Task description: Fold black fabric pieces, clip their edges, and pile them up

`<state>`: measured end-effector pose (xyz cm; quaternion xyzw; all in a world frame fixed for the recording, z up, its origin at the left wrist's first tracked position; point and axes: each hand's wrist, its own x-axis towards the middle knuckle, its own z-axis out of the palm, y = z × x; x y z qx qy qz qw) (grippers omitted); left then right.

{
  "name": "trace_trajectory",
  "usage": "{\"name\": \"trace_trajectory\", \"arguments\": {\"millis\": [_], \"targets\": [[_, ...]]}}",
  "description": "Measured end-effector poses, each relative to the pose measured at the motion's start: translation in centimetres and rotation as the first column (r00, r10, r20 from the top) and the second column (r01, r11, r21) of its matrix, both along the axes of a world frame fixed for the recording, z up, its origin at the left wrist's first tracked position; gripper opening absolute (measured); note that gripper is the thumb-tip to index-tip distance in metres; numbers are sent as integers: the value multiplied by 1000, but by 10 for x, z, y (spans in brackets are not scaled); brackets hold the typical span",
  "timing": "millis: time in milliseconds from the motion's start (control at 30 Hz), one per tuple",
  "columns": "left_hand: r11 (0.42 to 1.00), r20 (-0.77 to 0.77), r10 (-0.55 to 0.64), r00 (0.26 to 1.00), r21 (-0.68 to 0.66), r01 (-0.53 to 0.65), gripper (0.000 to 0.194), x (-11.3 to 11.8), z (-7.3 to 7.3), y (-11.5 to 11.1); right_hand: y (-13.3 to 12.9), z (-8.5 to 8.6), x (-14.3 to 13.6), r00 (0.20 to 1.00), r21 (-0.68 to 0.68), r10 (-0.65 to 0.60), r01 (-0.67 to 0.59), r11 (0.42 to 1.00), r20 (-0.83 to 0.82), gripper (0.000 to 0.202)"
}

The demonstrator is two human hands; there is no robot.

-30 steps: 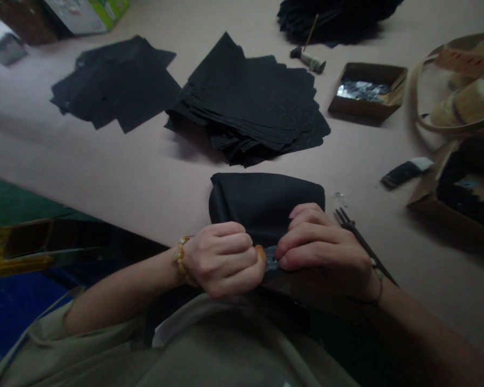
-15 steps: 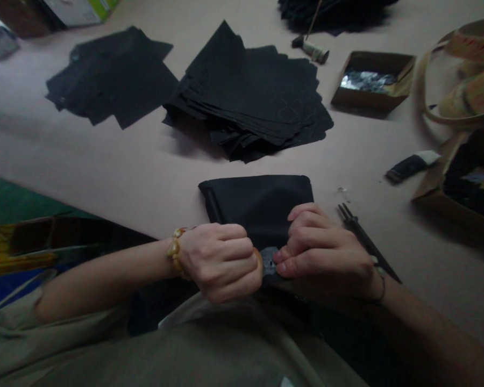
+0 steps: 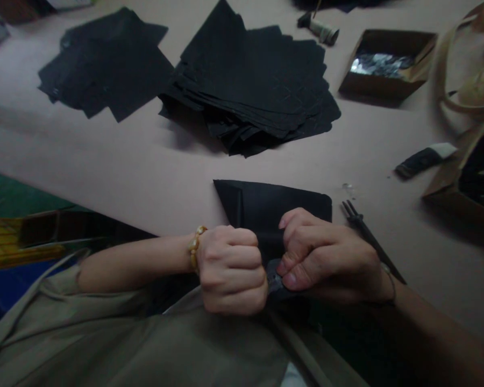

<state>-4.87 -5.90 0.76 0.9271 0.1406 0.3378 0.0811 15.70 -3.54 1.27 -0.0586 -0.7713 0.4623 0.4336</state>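
From the head view, we curl our left hand into a tight fist against a small grey piece; what it grips inside, we cannot tell. Our right hand pinches that piece between thumb and fingers. A folded black sheet reaches just beyond both hands over the bench. A pronged tool lies beside our right hand; a black stack sits farther ahead.

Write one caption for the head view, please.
Left hand in a fist, right hand touching a small grey piece, black sheets beyond.
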Motion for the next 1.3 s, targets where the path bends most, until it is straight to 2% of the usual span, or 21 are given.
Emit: {"name": "trace_trajectory", "arguments": {"millis": [67, 100, 167, 233, 367, 467, 533, 600, 700, 800, 867, 900, 1000, 1133, 1233, 1300], "targets": [[980, 39, -34, 999, 199, 26, 24, -4, 11, 7, 0, 1, 2, 998, 8, -69, 69, 998, -6, 12], [966, 1, 7, 1000, 258, -7, 22, -7, 16, 10, 0, 1, 3, 993, 24, -116, 116, 993, 0, 10], [953, -117, 122, 986, 291, -83, 21, -12, 25, 17, -1, 1, 4, 980, 70, -196, 195, 978, 14, 8], [940, -173, 123, 977, 337, -59, 18, -15, 28, 20, -1, 0, 5, 973, 109, -226, 221, 969, 35, 7], [904, -180, -92, 979, 398, 158, 20, -17, 23, 23, -4, -1, 4, 975, 189, -193, 169, 967, 114, 7], [886, -188, -266, 945, 339, 317, 28, -15, 19, 25, -7, 1, 1, 972, 240, -155, 110, 965, 179, 11], [866, -193, -352, 916, 303, 397, 29, -14, 17, 27, -9, 2, -1, 970, 228, -134, 86, 970, 203, 15], [848, -176, -389, 904, 316, 426, 30, -13, 16, 29, -10, 4, -2, 973, 200, -119, 79, 977, 197, 18], [866, -124, -338, 933, 348, 360, 26, -13, 16, 28, -9, 5, 0, 975, 171, -128, 96, 981, 182, 18], [940, -112, -98, 989, 317, 129, 17, -14, 18, 23, -6, 6, 4, 964, 181, -202, 170, 969, 171, 13], [948, -128, 61, 990, 317, -17, 15, -17, 20, 18, -6, 5, 5, 960, 188, -226, 194, 963, 163, 15], [944, -142, 105, 984, 325, -54, 15, -19, 21, 15, -6, 4, 5, 962, 188, -218, 186, 964, 165, 17], [938, -169, 162, 972, 333, -98, 15, -23, 22, 7, -7, 1, 3, 966, 182, -189, 157, 971, 175, 20], [929, -148, 210, 966, 338, -151, 18, -26, 22, 2, -8, -3, 2, 966, 219, -221, 188, 957, 135, 11], [928, -164, 216, 962, 340, -151, 17, -27, 19, 0, -7, -5, 2, 968, 226, -223, 193, 955, 116, 10], [924, -121, 196, 973, 354, -142, 18, -27, 18, -1, -7, -5, 2, 967, 224, -217, 184, 957, 132, 12]]}}
